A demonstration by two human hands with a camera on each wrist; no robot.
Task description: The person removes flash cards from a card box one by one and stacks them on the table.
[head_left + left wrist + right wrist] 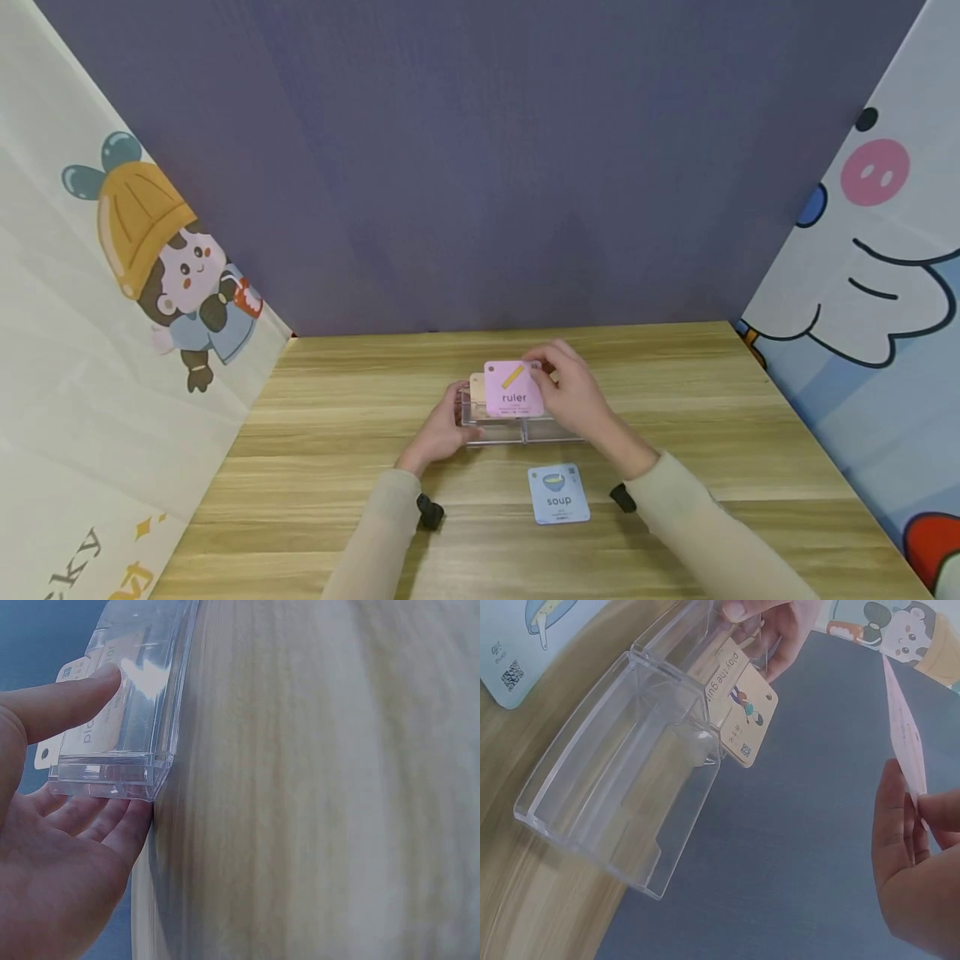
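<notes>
From the head view we are seeing the ruler card (513, 389) face-on, its word readable, while the right wrist view is giving us that card nearly edge-on, standing apart from the clear holder (524, 432). The right wrist view is also letting us read "play the gui" on the beige card (739, 701) in the holder, which in the head view is mostly hiding behind the ruler card. Only the left wrist view is plainly showing us how the left hand (442, 429) is gripping the holder: the thumb is lying over a side wall, and the other fingers are meeting its end. The right hand (576, 392) is pinching the ruler card at its right edge between thumb and fingers, so most of the card is reaching out past the fingertips. Nearer us, the soup card (558, 494) is lying on the bench (300, 467).
</notes>
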